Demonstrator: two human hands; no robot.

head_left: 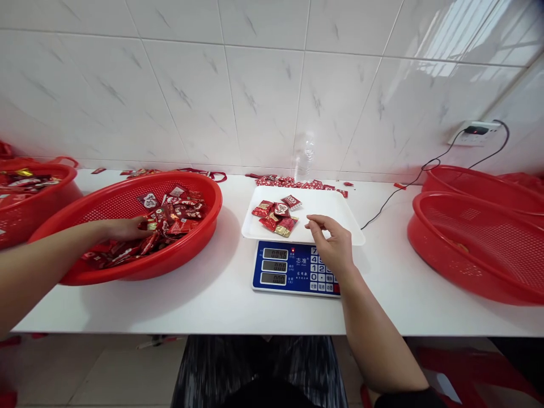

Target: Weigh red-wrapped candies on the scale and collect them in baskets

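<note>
Glossy black clothing (255,365) lies bottom centre. Centre-left, our left hand (123,228) reaches into small shiny red packets (182,226), its grip we cannot determine. At centre, our right hand's (335,241) thumb and forefinger stand slightly apart.

We have our left grip (127,228) in a basket (216,201), among the packets (181,211) there; farther left of it, another basket (68,190) holds more packets (32,181). Our right grip (332,241) hovers over the right side of a scale (291,271) and its tray (325,201). Just left of that grip, a small pile of packets (280,211) lies on the tray. Behind it, past the tray, a bottle (304,158) stands by loose packets (278,182) along the wall (263,96). Well to its right, two baskets (461,269) sit one behind the other on the bench (204,311).
</note>
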